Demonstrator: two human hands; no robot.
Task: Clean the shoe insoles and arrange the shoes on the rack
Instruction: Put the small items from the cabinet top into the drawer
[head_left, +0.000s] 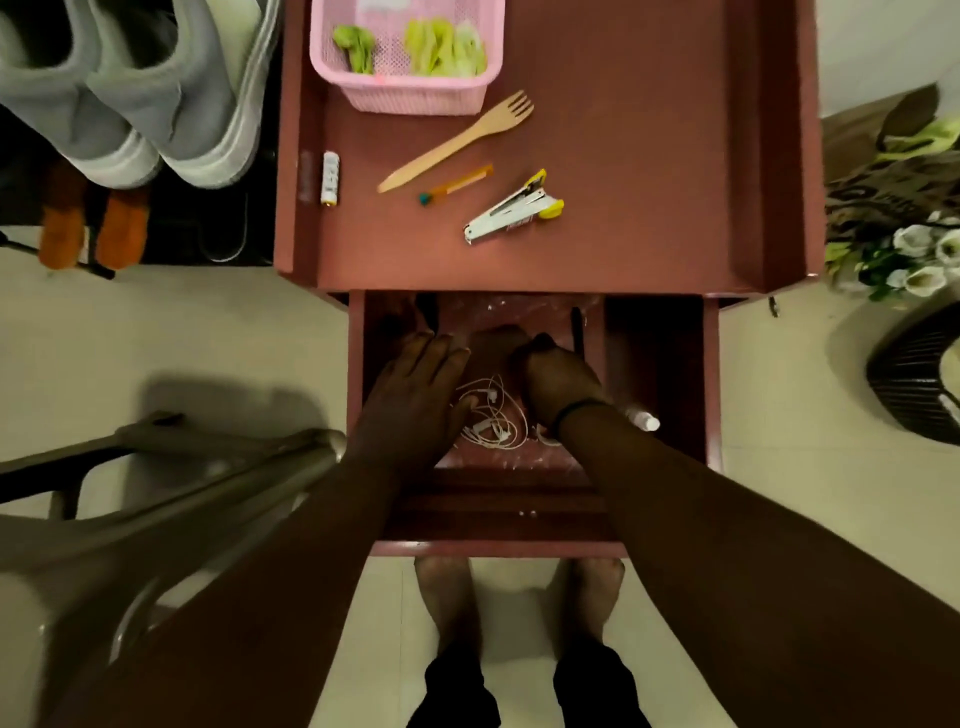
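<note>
Searching the open drawer (660, 364), we keep the left hand (415, 389) flat and empty beside tangled earphones (491, 415); the right hand (556, 379) curls on something unclear. Grey shoes (171, 104) wait on the rack (208, 228), upper left.

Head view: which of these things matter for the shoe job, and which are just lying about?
For the job:
grey shoes at upper left
orange footwear below them
open drawer both hands reach into

Lying about:
pink basket
wooden fork
stapler
battery
white earphones
small white bottle
</note>
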